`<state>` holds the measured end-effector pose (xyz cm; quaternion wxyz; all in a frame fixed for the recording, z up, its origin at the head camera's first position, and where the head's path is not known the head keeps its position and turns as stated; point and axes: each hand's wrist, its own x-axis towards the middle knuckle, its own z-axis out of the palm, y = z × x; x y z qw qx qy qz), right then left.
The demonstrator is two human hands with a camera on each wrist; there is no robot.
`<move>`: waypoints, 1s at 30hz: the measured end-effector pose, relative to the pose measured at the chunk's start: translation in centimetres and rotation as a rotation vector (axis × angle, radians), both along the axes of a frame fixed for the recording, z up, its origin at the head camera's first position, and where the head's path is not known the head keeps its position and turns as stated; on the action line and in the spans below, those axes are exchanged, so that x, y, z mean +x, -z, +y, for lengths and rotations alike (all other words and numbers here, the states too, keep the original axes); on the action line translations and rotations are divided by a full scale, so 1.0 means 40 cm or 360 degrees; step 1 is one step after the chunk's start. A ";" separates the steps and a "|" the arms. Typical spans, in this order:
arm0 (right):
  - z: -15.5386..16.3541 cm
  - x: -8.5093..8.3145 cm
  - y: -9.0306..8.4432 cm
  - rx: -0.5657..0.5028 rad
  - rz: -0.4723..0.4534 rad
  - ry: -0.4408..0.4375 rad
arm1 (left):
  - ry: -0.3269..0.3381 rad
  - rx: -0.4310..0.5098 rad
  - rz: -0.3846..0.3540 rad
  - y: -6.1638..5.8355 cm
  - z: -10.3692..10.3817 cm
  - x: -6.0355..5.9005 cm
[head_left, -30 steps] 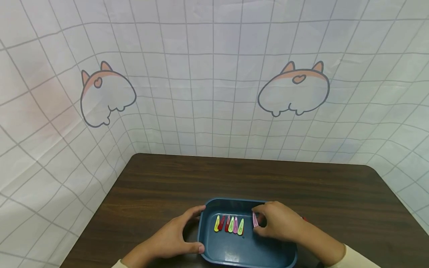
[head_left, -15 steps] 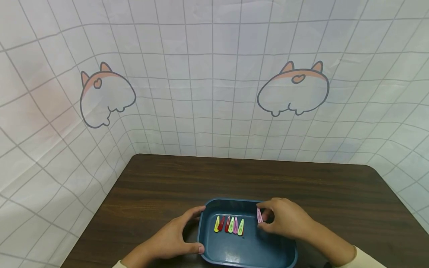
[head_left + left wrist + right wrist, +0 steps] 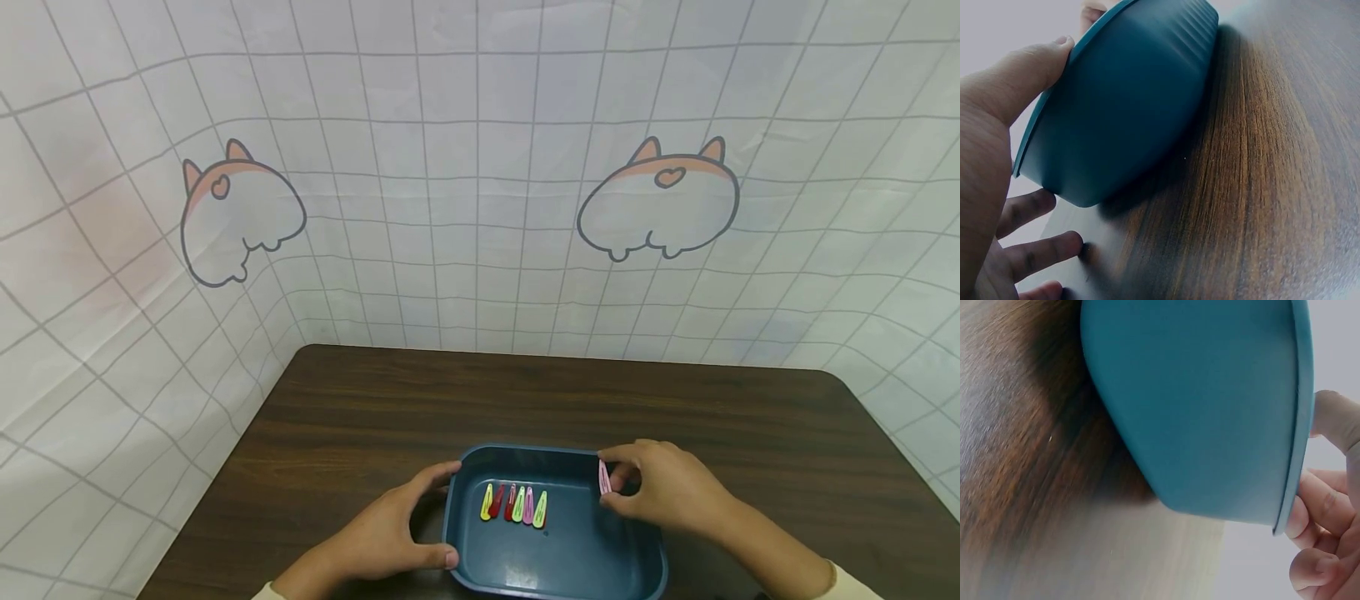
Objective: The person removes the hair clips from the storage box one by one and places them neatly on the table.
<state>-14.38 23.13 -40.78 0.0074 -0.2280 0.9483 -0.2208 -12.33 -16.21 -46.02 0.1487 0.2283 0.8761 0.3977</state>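
A dark blue tray (image 3: 465,575) sits on the brown table near its front edge. Inside it, several hair clips (image 3: 514,503) in yellow, red, green and pink lie side by side. My left hand (image 3: 397,533) grips the tray's left rim, thumb on the near corner and fingers toward the far corner. My right hand (image 3: 660,487) pinches a pink hair clip (image 3: 603,477) upright above the tray's far right corner. The left wrist view shows the tray's outer wall (image 3: 1129,106) with my thumb (image 3: 1019,81) on its rim. The right wrist view shows the tray's wall (image 3: 1204,406) beside my fingers (image 3: 1325,506).
The brown wooden table (image 3: 570,408) stretches away to a white gridded cloth backdrop (image 3: 480,183) with cartoon animal prints. The cloth wraps round the table's left and right sides.
My right hand has carried the pink hair clip to the right and slightly up, from over the tray's middle to its far right corner. The left hand has stayed on the rim.
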 end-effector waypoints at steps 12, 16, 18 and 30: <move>0.045 0.002 -0.008 -0.0103 -0.0072 0.0049 | -0.0008 -0.0011 -0.0010 0.000 0.002 -0.001; 0.062 0.005 -0.010 -0.0152 -0.0103 0.0041 | -0.0004 -0.0008 -0.0005 0.000 0.002 -0.001; 0.070 0.006 -0.012 -0.0194 -0.0140 0.0041 | -0.0004 -0.0006 -0.0004 0.000 0.001 -0.001; 0.122 0.014 -0.018 -0.0313 -0.0288 0.0047 | 0.0002 -0.0001 0.0007 -0.002 0.001 0.000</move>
